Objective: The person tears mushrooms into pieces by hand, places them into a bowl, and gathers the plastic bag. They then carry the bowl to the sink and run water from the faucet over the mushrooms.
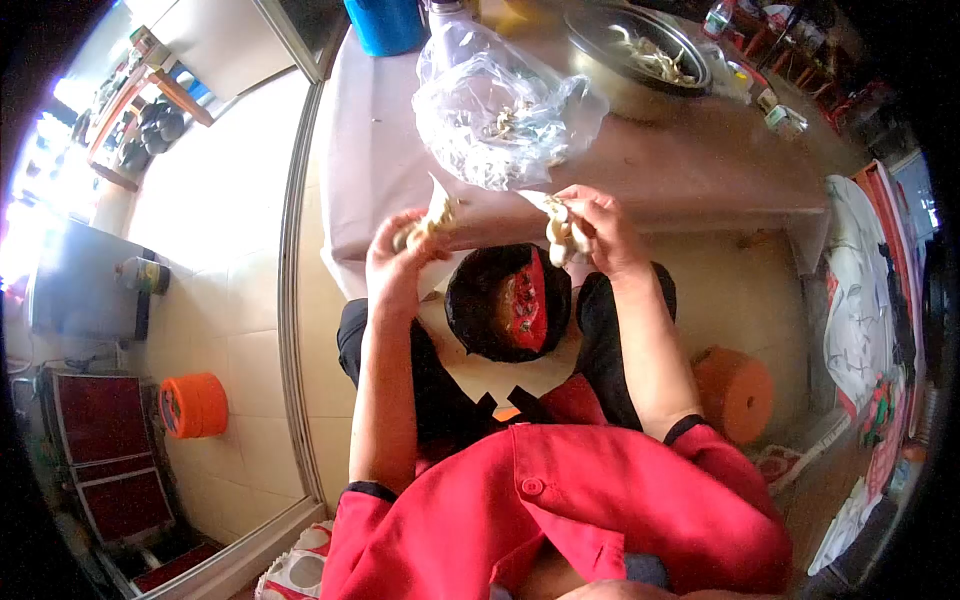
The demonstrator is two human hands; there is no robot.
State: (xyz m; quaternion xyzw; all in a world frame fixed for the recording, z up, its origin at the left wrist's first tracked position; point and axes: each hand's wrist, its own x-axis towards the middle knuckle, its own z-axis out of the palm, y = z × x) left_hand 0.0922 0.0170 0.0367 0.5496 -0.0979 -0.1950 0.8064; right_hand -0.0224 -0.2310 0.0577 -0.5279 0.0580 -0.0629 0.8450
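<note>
My left hand (397, 250) is closed around a pale piece (437, 222) that looks like part of a mushroom or garlic bulb, with a thin tip pointing up. In my right hand (607, 228) is a pale clump (563, 232) with rounded lobes, pinched between the fingers. The hands are apart, near the table's front edge. Between and below them, a black-lined bin (460, 310) holds a red piece (530, 300). Beyond the hands, a clear plastic bag (465, 110) with small pale bits inside lies on the table.
On the covered table (690, 180) a metal pot (630, 85) with pale stalks stands at the back right, and a blue container (385, 25) at the back left. Orange stools (735, 395) stand on the floor at both sides. My knees flank the bin.
</note>
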